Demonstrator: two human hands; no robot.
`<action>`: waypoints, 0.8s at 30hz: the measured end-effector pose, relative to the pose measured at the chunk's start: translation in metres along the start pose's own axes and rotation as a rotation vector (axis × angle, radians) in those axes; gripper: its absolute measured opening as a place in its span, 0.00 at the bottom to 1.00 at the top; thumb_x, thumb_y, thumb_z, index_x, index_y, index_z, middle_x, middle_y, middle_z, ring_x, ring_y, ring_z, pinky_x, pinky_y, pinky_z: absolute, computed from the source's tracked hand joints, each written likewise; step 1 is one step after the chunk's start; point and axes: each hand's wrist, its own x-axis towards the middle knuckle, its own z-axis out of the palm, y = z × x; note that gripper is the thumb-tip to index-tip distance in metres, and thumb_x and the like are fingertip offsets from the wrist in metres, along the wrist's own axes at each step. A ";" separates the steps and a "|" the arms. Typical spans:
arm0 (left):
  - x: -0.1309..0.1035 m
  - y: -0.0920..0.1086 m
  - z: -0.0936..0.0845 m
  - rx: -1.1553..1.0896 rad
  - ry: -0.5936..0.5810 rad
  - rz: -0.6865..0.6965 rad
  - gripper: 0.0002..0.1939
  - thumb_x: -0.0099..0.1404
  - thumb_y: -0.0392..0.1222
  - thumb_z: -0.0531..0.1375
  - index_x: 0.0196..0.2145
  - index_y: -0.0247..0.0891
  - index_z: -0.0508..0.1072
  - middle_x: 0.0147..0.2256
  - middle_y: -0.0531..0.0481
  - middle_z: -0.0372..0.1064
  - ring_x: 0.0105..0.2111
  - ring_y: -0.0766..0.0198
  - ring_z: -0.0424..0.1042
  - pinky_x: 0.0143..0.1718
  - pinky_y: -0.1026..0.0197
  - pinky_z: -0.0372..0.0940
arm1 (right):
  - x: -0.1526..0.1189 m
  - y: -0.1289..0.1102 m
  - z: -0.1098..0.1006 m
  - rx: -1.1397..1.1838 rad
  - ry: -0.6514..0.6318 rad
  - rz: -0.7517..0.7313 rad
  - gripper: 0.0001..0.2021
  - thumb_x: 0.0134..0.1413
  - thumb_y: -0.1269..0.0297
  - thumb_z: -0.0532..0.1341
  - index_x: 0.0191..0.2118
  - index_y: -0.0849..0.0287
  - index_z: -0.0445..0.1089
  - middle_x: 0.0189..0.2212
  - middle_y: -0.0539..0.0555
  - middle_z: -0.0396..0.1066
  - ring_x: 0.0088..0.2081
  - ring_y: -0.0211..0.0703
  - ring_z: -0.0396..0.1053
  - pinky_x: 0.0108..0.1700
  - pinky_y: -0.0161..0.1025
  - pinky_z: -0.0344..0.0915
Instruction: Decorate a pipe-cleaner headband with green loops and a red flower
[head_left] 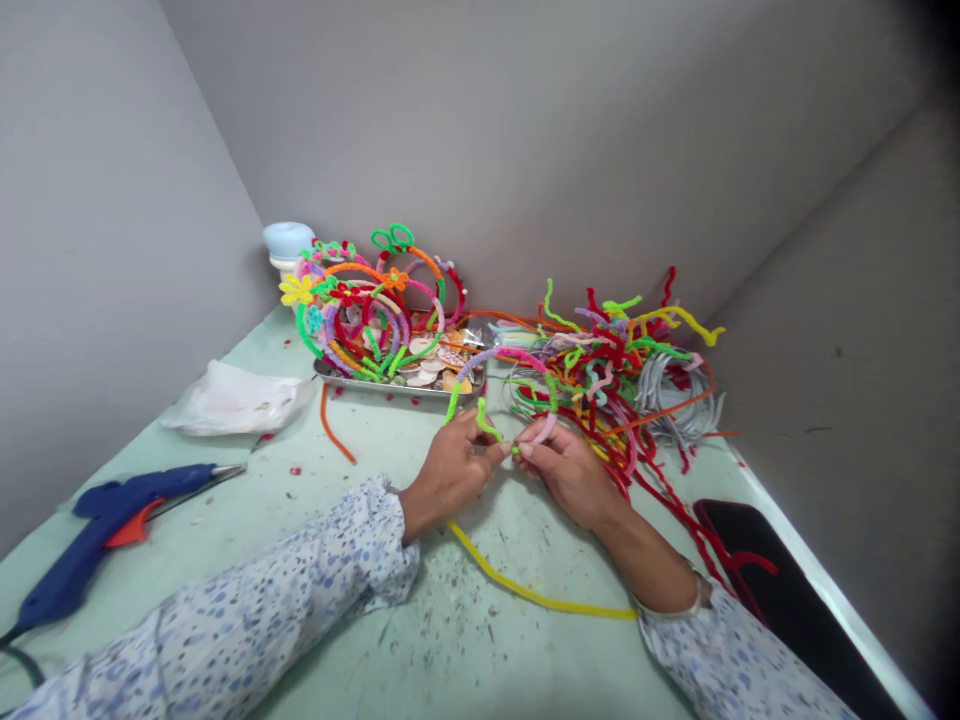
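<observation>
My left hand (461, 458) is closed on a green pipe cleaner (488, 422) near the table's middle. Just to its right, my right hand (568, 472) pinches the pale lilac end of a multicoloured pipe-cleaner hoop (507, 354). The hoop arches above both hands in purple, pink and green. A small green tip shows between the fingertips, which nearly meet. Below the hands, a yellow pipe cleaner (525, 594) curves across the table.
Finished-looking hoops with flowers (367, 290) stand on a metal tray (397, 388) of shells. Tangled pipe cleaners (607, 360) and coiled wire (675, 395) lie right. A blue glue gun (112, 520), white packet (236, 400), blue-lidded container (289, 242) and dark phone (787, 610) surround the workspace.
</observation>
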 end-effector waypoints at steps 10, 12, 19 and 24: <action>0.001 0.001 0.000 0.100 0.024 0.035 0.11 0.63 0.43 0.55 0.26 0.36 0.69 0.26 0.51 0.65 0.31 0.65 0.64 0.33 0.62 0.57 | 0.001 -0.003 0.002 0.025 0.012 -0.003 0.05 0.52 0.63 0.61 0.31 0.58 0.67 0.25 0.49 0.65 0.28 0.36 0.61 0.30 0.36 0.58; 0.001 0.002 -0.001 0.119 0.025 0.042 0.10 0.62 0.41 0.55 0.25 0.36 0.67 0.26 0.52 0.64 0.30 0.65 0.63 0.32 0.63 0.57 | 0.001 -0.003 0.002 -0.016 0.008 -0.018 0.04 0.52 0.64 0.61 0.32 0.58 0.67 0.25 0.48 0.65 0.27 0.36 0.61 0.30 0.36 0.58; 0.004 0.002 0.001 0.114 0.007 -0.017 0.11 0.62 0.41 0.55 0.23 0.36 0.64 0.24 0.53 0.62 0.28 0.66 0.62 0.31 0.63 0.57 | 0.001 -0.004 0.003 -0.083 0.016 -0.043 0.04 0.51 0.64 0.61 0.31 0.58 0.68 0.24 0.47 0.65 0.26 0.35 0.61 0.30 0.36 0.58; 0.000 0.003 0.002 0.089 0.052 -0.002 0.09 0.63 0.44 0.55 0.30 0.37 0.69 0.30 0.51 0.67 0.33 0.64 0.65 0.36 0.61 0.59 | 0.004 -0.007 0.005 0.132 0.087 0.075 0.05 0.48 0.64 0.63 0.30 0.59 0.68 0.24 0.49 0.67 0.26 0.35 0.63 0.27 0.34 0.58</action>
